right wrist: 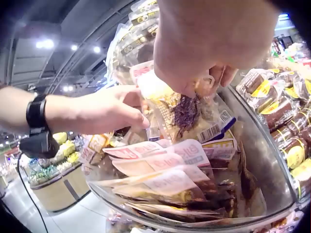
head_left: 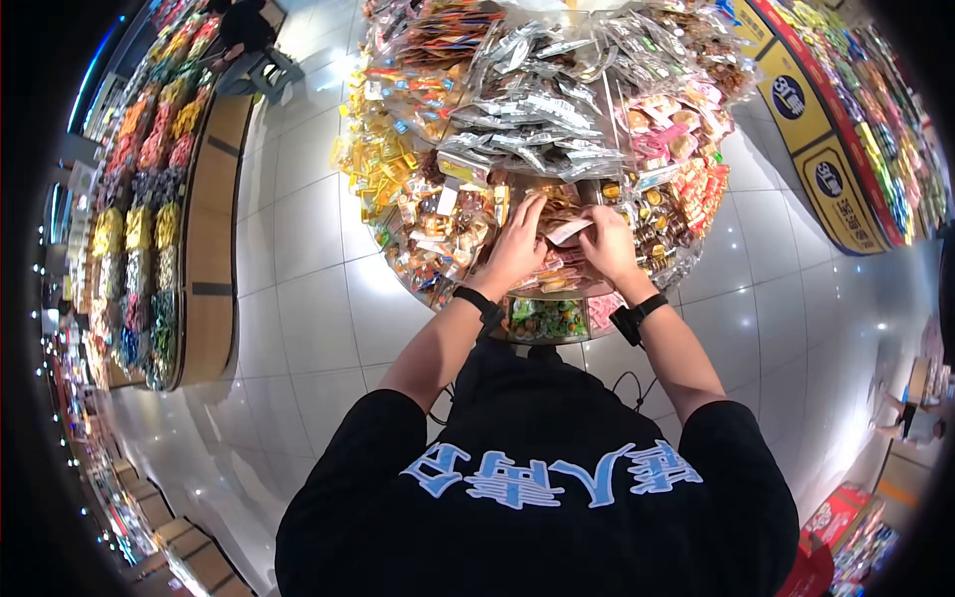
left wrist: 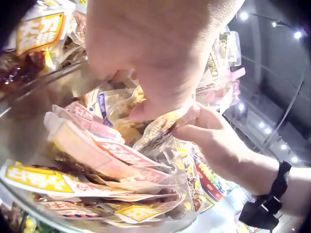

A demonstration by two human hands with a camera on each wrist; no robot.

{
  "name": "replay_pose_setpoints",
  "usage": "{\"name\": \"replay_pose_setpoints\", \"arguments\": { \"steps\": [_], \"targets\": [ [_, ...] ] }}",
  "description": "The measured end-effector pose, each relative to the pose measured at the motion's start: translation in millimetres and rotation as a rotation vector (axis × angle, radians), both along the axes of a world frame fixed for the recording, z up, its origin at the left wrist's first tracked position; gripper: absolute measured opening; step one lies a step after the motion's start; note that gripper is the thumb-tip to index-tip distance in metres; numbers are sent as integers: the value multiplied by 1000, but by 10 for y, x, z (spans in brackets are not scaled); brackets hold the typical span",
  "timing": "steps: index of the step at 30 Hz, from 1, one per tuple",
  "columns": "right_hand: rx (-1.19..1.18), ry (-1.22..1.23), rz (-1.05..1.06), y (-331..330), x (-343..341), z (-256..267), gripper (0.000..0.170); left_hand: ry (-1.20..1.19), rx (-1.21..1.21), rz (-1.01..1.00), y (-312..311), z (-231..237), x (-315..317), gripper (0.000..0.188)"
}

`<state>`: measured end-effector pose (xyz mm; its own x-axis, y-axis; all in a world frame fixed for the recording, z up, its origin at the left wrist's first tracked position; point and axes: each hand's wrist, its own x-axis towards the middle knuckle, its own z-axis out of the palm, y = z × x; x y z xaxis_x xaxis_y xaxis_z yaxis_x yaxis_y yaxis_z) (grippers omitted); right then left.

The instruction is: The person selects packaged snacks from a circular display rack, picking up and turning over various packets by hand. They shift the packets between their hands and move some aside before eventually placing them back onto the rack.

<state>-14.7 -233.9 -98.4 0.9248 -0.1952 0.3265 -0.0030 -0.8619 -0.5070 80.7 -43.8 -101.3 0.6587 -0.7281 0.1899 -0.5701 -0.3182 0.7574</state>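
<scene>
My right hand (head_left: pixel 609 244) pinches a clear snack bag (right wrist: pixel 182 116) with a barcode and dark and yellowish contents. It is tilted above a curved, clear-walled bin (right wrist: pixel 265 145). Opposite it, my left hand (head_left: pixel 517 247) reaches over the bin with fingers extended and thumb apart, right by the bag. The left fingertips are partly hidden behind packaging in the right wrist view. Below both hands, flat snack packs (right wrist: pixel 165 167) with pale and pink headers stand in a leaning row. More packs with yellow labels (left wrist: pixel 39 179) lie toward the bin's front wall.
Silvery bags (head_left: pixel 537 109) are heaped behind the bin. Yellow packs (head_left: pixel 383 164) lie to the left, brown round-labelled packs (right wrist: pixel 272 102) beside the bin. A wooden display counter (head_left: pixel 214 199) and a yellow-signed counter (head_left: pixel 796 99) flank the tiled floor. Another person (head_left: pixel 244 30) is at far left.
</scene>
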Motion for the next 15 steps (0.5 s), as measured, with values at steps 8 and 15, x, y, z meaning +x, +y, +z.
{"name": "replay_pose_setpoints", "arguments": {
  "steps": [8,15],
  "targets": [
    [-289,27,40,235,95,44,33,-418,263,130,23,-473,-119,69],
    [-291,-11,219,122,64,138,25,-73,3,147,112,12,-222,71]
  ]
}}
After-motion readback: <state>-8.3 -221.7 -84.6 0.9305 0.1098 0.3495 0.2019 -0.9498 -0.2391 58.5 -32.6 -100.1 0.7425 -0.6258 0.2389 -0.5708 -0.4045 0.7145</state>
